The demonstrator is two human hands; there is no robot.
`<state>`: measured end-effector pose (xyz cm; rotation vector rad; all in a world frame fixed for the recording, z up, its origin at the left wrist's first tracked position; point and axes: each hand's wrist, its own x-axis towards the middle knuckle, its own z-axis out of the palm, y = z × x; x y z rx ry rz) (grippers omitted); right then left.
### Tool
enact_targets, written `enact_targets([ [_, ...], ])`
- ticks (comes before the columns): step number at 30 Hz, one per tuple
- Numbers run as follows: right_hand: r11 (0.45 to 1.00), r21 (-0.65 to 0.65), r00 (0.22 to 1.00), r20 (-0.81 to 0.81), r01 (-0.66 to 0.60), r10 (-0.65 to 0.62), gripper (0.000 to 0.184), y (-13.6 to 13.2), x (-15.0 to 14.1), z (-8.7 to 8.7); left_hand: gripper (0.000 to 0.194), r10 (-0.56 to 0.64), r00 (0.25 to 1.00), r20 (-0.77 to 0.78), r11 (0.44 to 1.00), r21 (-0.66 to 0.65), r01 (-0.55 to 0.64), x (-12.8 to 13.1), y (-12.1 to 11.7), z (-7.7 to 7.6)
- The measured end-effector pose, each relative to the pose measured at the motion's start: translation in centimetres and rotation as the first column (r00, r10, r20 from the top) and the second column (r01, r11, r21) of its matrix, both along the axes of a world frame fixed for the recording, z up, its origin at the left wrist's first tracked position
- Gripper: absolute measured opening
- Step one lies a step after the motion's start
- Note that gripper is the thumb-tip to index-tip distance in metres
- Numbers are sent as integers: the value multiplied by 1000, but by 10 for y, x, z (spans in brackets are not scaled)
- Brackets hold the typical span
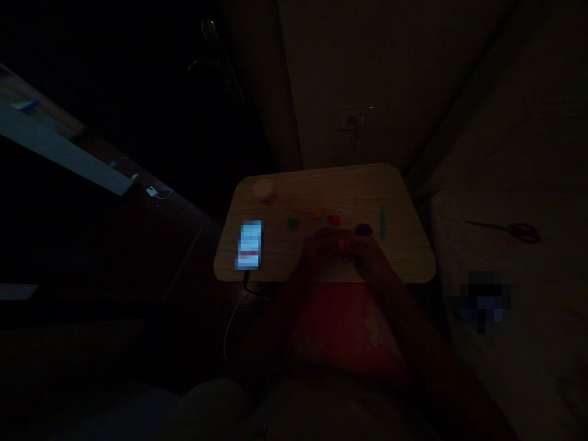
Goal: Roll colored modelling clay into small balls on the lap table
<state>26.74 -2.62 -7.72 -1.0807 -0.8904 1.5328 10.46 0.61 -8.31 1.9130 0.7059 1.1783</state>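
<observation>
In dim light, my left hand [316, 246] and my right hand [369, 252] meet over the front of a small wooden table [349, 184]. Their fingers are closed around a small red lump [341, 244] that looks like modelling clay. Just beyond the fingers lie a green lump [293, 224], an orange lump [316, 212] and another red lump [334, 219]. A dark, round purple thing [363, 229] sits right by my right hand. Farther right is a thin teal stick [383, 222].
A lidded tub [265, 192] stands at the table's back left. In front of it lies a lit phone [249, 245] with a cable [247, 282] running off the edge. Scissors [519, 231] rest on a pale surface to the right. A wall socket [356, 117] is behind.
</observation>
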Motion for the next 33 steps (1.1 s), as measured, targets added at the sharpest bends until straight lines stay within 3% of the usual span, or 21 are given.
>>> enact_targets([
  [5, 998, 24, 996, 77, -54, 52, 47, 0, -1, -9, 36, 44, 998, 39, 999, -30, -42, 0, 0, -3],
  [11, 994, 112, 990, 141, 8, -24, 52, -3, -6, -13, 38, 86, 994, 64, 995, -46, -83, 3, 1, -8],
  [17, 994, 97, 991, 122, 43, -55, 53, -2, -8, -13, 31, 97, 995, 4, 993, -74, -96, 3, 3, -11],
  [25, 991, 133, 976, 214, 24, -52, 52, -1, -5, -21, 25, 117, 993, -26, 993, -26, -117, 5, 0, -14],
  [33, 992, 125, 947, 320, -2, -38, 53, -2, -5, -9, 29, 174, 977, -124, 982, 96, -163, 6, -7, -13],
])
